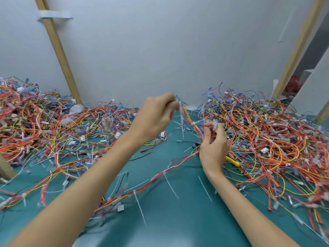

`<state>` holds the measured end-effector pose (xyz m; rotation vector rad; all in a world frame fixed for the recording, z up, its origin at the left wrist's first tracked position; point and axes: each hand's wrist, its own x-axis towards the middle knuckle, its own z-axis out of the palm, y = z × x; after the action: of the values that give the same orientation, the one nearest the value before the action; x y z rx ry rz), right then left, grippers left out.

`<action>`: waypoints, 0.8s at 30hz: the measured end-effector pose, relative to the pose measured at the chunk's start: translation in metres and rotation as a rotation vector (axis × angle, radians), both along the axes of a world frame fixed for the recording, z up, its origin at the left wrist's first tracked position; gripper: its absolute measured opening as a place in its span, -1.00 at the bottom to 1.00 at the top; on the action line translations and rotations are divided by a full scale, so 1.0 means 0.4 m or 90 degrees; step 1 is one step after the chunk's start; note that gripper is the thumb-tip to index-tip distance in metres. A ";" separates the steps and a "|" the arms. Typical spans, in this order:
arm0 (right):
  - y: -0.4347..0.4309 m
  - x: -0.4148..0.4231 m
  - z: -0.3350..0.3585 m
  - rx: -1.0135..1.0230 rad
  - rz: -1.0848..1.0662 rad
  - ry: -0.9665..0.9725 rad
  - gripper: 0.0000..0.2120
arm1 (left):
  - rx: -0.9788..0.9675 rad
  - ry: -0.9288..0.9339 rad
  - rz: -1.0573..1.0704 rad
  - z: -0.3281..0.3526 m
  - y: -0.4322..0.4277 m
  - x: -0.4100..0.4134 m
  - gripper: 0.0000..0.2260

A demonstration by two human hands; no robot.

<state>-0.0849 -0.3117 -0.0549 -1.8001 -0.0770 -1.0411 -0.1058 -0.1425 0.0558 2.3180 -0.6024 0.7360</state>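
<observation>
My left hand (pixel 156 116) is raised over the green table (pixel 178 220) and pinches the upper end of a wire harness (pixel 187 114) of red, orange and yellow strands with blue and clear connectors. The harness hangs down and trails across the table toward the lower left, bound with white cable ties (pixel 170 184). My right hand (pixel 213 145) is lower and to the right, fingers curled round a clear connector (pixel 215 124) on the same harness. Motion blur hides the fine detail at the fingertips.
Large tangled heaps of coloured wires lie on the left (pixel 44 125) and on the right (pixel 267 136). A yellow-handled tool (pixel 233 162) lies by my right wrist. Loose white ties are scattered on the mat. A grey wall with wooden posts (pixel 58 50) stands behind.
</observation>
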 end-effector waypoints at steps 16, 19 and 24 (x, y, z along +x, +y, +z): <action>-0.049 0.042 -0.053 -0.238 0.092 0.236 -0.70 | 0.061 0.221 -0.111 -0.139 -0.006 -0.055 -0.60; -0.064 0.057 -0.052 -0.027 0.092 0.238 -0.81 | 0.093 0.255 -0.083 -0.212 0.063 -0.076 -0.54; -0.073 0.061 -0.046 0.134 0.051 0.146 -0.83 | 0.158 0.244 0.024 -0.324 0.199 -0.098 -0.73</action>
<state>-0.0606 -0.3408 -0.0735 -1.6974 0.0975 -0.7513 -0.1449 -0.0631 -0.0736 2.6114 -0.4958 0.2263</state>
